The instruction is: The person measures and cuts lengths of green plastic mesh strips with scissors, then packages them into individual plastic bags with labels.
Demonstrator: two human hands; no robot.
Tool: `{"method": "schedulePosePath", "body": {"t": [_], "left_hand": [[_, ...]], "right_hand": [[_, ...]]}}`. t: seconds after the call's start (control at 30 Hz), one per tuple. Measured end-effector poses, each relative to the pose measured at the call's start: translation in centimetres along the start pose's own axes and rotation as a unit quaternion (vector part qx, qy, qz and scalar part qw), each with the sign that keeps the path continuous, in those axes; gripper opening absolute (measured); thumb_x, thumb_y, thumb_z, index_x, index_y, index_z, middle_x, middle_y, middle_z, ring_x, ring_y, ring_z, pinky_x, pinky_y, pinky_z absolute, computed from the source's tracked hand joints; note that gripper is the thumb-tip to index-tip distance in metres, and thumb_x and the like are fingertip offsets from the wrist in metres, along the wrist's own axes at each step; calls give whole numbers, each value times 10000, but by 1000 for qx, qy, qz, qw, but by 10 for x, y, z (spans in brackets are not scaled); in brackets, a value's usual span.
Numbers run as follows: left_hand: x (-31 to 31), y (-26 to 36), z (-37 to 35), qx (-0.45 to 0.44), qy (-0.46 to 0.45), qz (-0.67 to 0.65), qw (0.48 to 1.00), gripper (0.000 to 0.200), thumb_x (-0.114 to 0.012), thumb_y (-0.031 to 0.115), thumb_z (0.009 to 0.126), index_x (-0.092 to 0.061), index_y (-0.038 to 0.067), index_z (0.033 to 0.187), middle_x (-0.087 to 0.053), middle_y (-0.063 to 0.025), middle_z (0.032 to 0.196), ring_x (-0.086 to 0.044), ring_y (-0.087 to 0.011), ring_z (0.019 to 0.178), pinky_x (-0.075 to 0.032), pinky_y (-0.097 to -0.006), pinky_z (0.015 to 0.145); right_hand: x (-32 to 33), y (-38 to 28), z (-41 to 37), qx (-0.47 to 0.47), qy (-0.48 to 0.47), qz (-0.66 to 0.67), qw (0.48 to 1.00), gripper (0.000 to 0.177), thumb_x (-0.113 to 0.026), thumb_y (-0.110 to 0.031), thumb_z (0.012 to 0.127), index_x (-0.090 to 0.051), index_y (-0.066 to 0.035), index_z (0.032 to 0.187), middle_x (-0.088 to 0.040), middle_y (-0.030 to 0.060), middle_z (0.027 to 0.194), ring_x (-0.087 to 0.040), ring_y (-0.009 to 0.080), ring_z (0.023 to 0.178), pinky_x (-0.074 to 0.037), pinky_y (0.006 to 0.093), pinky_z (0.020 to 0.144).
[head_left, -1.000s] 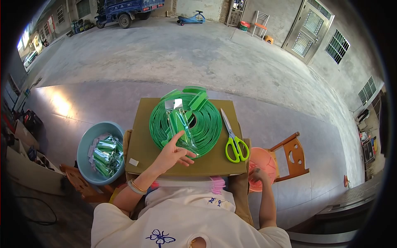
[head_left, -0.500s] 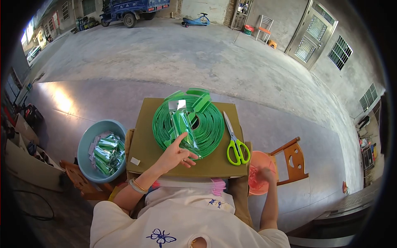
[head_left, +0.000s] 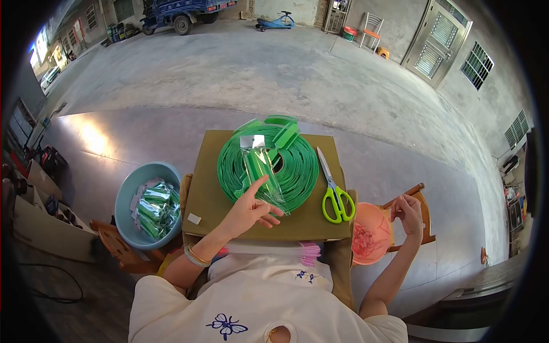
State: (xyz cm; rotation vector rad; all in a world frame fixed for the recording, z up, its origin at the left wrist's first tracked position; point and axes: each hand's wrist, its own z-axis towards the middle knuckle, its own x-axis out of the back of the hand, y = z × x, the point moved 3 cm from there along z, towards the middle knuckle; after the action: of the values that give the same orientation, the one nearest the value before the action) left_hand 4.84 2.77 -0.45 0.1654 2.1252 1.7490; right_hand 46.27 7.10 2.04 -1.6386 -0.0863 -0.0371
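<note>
On the brown box (head_left: 207, 171) lies a large roll of green mesh ribbon (head_left: 300, 177). A clear plastic packet (head_left: 258, 163) with green pieces inside rests on the roll. My left hand (head_left: 246, 212) is at the packet's lower end, index finger extended against it and the other fingers spread. Scissors with lime-green handles (head_left: 338, 204) lie to the right of the roll. Over the far right side, my right hand (head_left: 408, 215) is raised with fingertips pinched together; whatever is between them is too small to see. Just left of it stands a pink basin (head_left: 366, 212) holding thin red strips (head_left: 368, 243).
At the left, a light blue basin (head_left: 123, 220) holds several packed green packets (head_left: 157, 208). Wooden chairs (head_left: 426, 220) stand on both sides of the box. Pink-tipped strips (head_left: 309, 253) lie in front of my lap. A blue three-wheeled truck (head_left: 183, 14) is parked far back.
My right hand has risen out of the pink basin and moved right and up, fingers pinched. The left hand stays at the packet. The whole view has shifted slightly.
</note>
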Motion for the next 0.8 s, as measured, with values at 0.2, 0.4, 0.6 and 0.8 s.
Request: {"method": "schedulePosePath", "body": {"t": [0.2,0.4,0.6,0.8], "left_hand": [[-1,-4,2,-1,-14,3,1000,662,-424,25,885,-36,74,1419,-625,-208,950,-653,-239,778,-540,-318,674],[-5,-1,-2,8,-14,11,1000,673,-411,16,877,-27,94,1424,-636,-176,930,-649,-201,745,-535,-293,651],[-6,5,-5,-14,-9,-9,1000,666,-422,22,889,-38,111,1426,-626,-220,934,-654,-250,767,-544,-328,672],[-23,22,-16,-14,-20,-40,999,666,-422,21,888,-39,114,1425,-629,-225,909,-655,-268,766,-544,-338,663]], "right_hand": [[72,169,34,-263,-87,-29,960,325,-661,-359,732,-584,-46,772,-607,107,759,-602,200,669,-498,340,600],[43,123,33,-293,0,-413,862,310,-685,-304,722,-637,-6,651,-602,88,549,-612,175,526,-519,312,570],[-62,-36,10,97,186,-268,940,297,-651,-183,799,-558,17,600,-516,41,496,-455,75,429,-369,203,418],[-219,-25,-22,214,-119,-132,961,298,-647,33,730,-611,-35,1018,-650,78,944,-629,153,733,-505,256,646]]}}
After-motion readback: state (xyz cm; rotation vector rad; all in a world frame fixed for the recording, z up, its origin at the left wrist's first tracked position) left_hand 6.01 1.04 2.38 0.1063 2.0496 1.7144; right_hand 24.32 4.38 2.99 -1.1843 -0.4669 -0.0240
